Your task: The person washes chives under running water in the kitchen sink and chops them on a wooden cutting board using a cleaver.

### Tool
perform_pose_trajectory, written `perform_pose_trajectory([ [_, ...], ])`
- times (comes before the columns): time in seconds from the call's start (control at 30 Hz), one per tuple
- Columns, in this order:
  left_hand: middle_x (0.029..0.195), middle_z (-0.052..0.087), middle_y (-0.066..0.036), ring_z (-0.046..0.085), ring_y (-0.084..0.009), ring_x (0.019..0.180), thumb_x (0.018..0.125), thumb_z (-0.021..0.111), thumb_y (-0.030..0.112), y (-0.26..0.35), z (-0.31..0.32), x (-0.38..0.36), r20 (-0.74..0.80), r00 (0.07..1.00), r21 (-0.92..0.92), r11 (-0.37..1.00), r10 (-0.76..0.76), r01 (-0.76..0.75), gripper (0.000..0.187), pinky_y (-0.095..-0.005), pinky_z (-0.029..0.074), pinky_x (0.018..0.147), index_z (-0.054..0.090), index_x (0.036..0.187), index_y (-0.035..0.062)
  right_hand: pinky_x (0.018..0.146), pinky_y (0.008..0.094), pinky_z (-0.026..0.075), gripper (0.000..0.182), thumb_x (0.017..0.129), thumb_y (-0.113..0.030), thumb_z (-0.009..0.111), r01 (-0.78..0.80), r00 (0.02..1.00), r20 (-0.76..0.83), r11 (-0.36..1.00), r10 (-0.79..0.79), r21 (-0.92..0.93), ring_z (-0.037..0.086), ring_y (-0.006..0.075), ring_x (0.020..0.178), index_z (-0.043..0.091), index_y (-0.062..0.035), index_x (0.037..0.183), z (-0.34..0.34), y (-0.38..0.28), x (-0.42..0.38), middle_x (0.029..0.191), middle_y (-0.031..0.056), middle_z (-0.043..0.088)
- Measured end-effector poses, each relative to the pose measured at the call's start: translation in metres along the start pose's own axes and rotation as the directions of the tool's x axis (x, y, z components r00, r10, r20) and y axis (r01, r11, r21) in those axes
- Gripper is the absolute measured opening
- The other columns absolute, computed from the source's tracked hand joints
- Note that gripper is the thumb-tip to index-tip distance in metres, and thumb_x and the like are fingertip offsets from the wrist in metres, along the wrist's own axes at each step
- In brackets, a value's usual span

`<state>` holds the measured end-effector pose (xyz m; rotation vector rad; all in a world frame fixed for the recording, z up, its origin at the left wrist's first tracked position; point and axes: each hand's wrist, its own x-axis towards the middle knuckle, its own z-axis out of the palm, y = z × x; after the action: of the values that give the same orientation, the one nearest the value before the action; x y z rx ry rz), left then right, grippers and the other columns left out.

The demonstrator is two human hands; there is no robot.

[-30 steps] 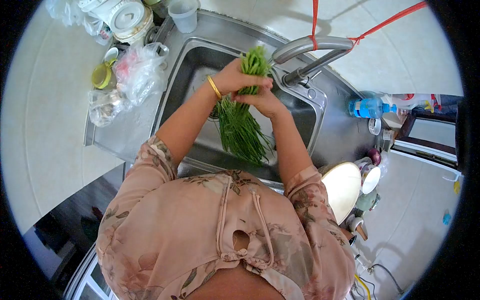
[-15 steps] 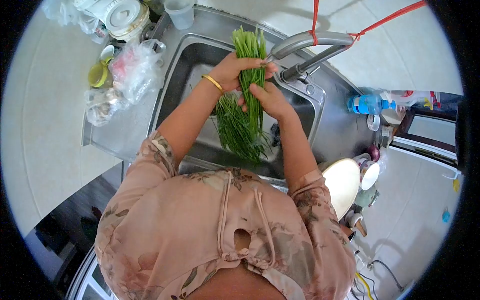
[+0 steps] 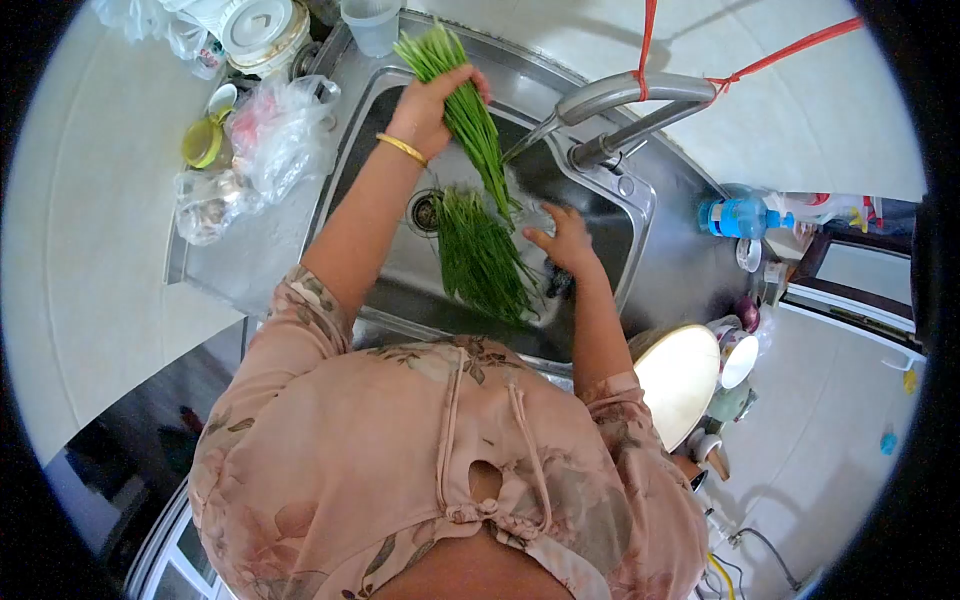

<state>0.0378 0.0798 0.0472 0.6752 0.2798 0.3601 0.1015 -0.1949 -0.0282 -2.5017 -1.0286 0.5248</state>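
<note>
My left hand, with a gold bangle at the wrist, is closed around a bunch of chives near its pale stem ends. The bunch slants over the sink, its dark green tips hanging down to the right. My right hand is apart from the bunch, fingers spread, just right of the tips. A second pile of chives lies on the floor of the steel sink, beside the drain. The faucet reaches over the sink, its spout end close to the held bunch.
Plastic bags and a yellow-green cup stand on the left ledge. A clear plastic tub is at the back corner. On the right are a blue bottle and a large pale round board. Red cord is tied to the faucet.
My left hand has moved left and slightly up with the chives, now slanted. My right hand has let go of the bunch and moved down and right, its fingers opening.
</note>
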Motion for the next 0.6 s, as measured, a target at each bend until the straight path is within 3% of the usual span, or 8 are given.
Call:
perform_pose_trajectory([
  [0.07, 0.078, 0.059, -0.007, 0.057, -0.018, 0.073, 0.081, 0.058, 0.014, -0.018, 0.003, -0.005, 0.02, 0.998, 0.038, 0.998, -0.054, 0.053, 0.012, -0.0312, 0.048, 0.067, 0.055, 0.084, 0.003, 0.086, 0.0295, 0.039, 0.048, 0.083, -0.038, 0.055, 0.017, 0.978, -0.192, 0.958, -0.075, -0.285, 0.052, 0.0203, 0.1, 0.049, -0.0047, 0.118, -0.02, -0.012, 0.002, 0.11, 0.0144, 0.054],
  [0.1, 0.077, 0.059, -0.006, 0.057, -0.0173, 0.073, 0.08, 0.059, 0.014, -0.029, 0.004, -0.007, 0.03, 0.996, 0.057, 0.995, -0.084, 0.082, 0.012, -0.0303, 0.048, 0.064, 0.055, 0.085, 0.003, 0.087, 0.0296, 0.039, 0.048, 0.084, -0.038, 0.055, -0.028, 0.983, -0.177, 0.995, 0.044, 0.094, 0.051, 0.0202, 0.101, 0.048, -0.0044, 0.118, -0.032, -0.027, 0.005, 0.112, 0.0139, 0.053],
  [0.13, 0.079, 0.06, -0.005, 0.057, -0.0155, 0.074, 0.078, 0.061, 0.011, -0.042, 0.006, -0.009, 0.035, 0.996, 0.046, 0.995, -0.087, 0.085, 0.014, -0.0275, 0.046, 0.067, 0.056, 0.09, 0.0038, 0.089, 0.0298, 0.038, 0.048, 0.084, -0.037, 0.054, -0.08, 0.981, -0.12, 0.885, 0.151, 0.458, 0.05, 0.0201, 0.103, 0.048, -0.0042, 0.119, -0.042, -0.049, 0.012, 0.113, 0.0135, 0.052],
  [0.17, 0.082, 0.06, -0.005, 0.057, -0.0161, 0.077, 0.078, 0.06, 0.011, -0.053, 0.008, -0.012, 0.036, 0.994, 0.061, 0.993, -0.105, 0.103, 0.017, -0.0284, 0.046, 0.07, 0.055, 0.093, 0.004, 0.09, 0.0299, 0.037, 0.048, 0.085, -0.037, 0.054, -0.127, 0.973, -0.031, 0.645, 0.228, 0.754, 0.049, 0.0199, 0.104, 0.047, -0.0039, 0.119, -0.046, -0.063, 0.02, 0.114, 0.013, 0.052],
  [0.2, 0.084, 0.06, -0.005, 0.057, -0.0168, 0.08, 0.079, 0.06, 0.011, -0.063, 0.011, -0.017, 0.036, 0.992, 0.077, 0.99, -0.122, 0.119, 0.019, -0.0293, 0.046, 0.072, 0.055, 0.096, 0.0042, 0.089, 0.0299, 0.037, 0.048, 0.086, -0.035, 0.053, -0.114, 0.972, -0.018, 0.539, 0.233, 0.835, 0.049, 0.0194, 0.102, 0.045, -0.002, 0.121, -0.039, -0.065, 0.028, 0.114, 0.0121, 0.051],
  [0.33, 0.097, 0.058, -0.004, 0.054, -0.0162, 0.091, 0.074, 0.063, 0.007, -0.075, 0.02, -0.037, 0.129, 0.988, 0.28, 0.959, -0.083, 0.044, 0.038, -0.0296, 0.043, 0.081, 0.051, 0.11, 0.0049, 0.083, 0.0266, 0.04, 0.038, 0.085, -0.027, 0.056, 0.199, 0.94, -0.293, 0.414, 0.176, 0.888, 0.052, 0.0152, 0.093, 0.051, 0.0004, 0.111, -0.026, -0.097, 0.045, 0.098, 0.0099, 0.057],
  [0.43, 0.103, 0.056, -0.004, 0.052, -0.0151, 0.096, 0.071, 0.063, 0.004, -0.071, 0.016, -0.045, 0.172, 0.979, 0.398, 0.917, -0.109, 0.033, 0.047, -0.0287, 0.042, 0.083, 0.048, 0.115, 0.0036, 0.076, 0.0261, 0.041, 0.032, 0.084, -0.025, 0.058, 0.092, 0.985, -0.167, 0.652, 0.053, 0.753, 0.053, 0.014, 0.085, 0.054, 0.0002, 0.103, -0.036, -0.106, 0.051, 0.09, 0.007, 0.059],
  [0.6, 0.102, 0.057, -0.006, 0.055, -0.0155, 0.091, 0.071, 0.062, 0.0, -0.052, 0.003, -0.051, 0.131, 0.941, 0.222, 0.934, -0.312, 0.279, 0.045, -0.029, 0.046, 0.077, 0.049, 0.114, 0.0035, 0.073, 0.0267, 0.041, 0.031, 0.083, -0.027, 0.059, -0.084, 0.996, 0.086, 0.316, 0.01, 0.945, 0.052, 0.0127, 0.081, 0.054, -0.0019, 0.102, -0.039, -0.109, 0.063, 0.09, 0.0029, 0.058],
])
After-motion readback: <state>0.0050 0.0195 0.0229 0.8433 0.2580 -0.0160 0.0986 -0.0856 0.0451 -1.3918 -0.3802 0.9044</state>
